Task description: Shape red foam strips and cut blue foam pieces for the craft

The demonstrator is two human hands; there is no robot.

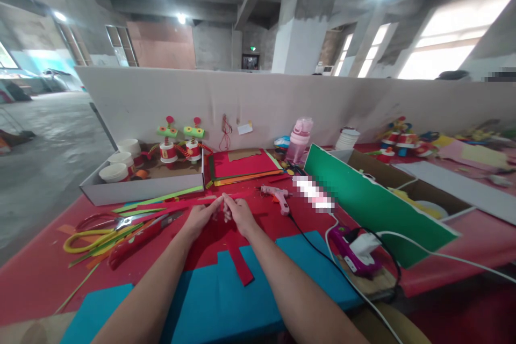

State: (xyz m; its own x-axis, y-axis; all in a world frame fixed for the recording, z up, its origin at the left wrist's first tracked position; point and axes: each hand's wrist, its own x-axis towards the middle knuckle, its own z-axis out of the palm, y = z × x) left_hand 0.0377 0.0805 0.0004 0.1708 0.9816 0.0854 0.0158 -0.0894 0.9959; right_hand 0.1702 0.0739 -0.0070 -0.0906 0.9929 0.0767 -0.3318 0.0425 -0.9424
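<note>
My left hand (201, 216) and my right hand (241, 214) meet at the fingertips over the red tabletop. Both are closed, pinching something too small to make out. A red paper strip (241, 264) hangs below my right hand and lies across blue sheets (209, 306). Another long red strip (161, 205) runs leftward behind my left hand. To the right of my hands a pink glue gun (281, 199) lies on the table. Yellow-handled scissors (86, 240) and a red-handled tool (133, 245) lie left of my left arm among green and orange strips.
A grey tray (141, 192) with white cups and two small figures stands back left. Stacked coloured sheets (242, 166) lie behind my hands. A green-sided box (374, 204), a purple power strip (355, 252) and cables lie on the right, near a pink bottle (299, 142).
</note>
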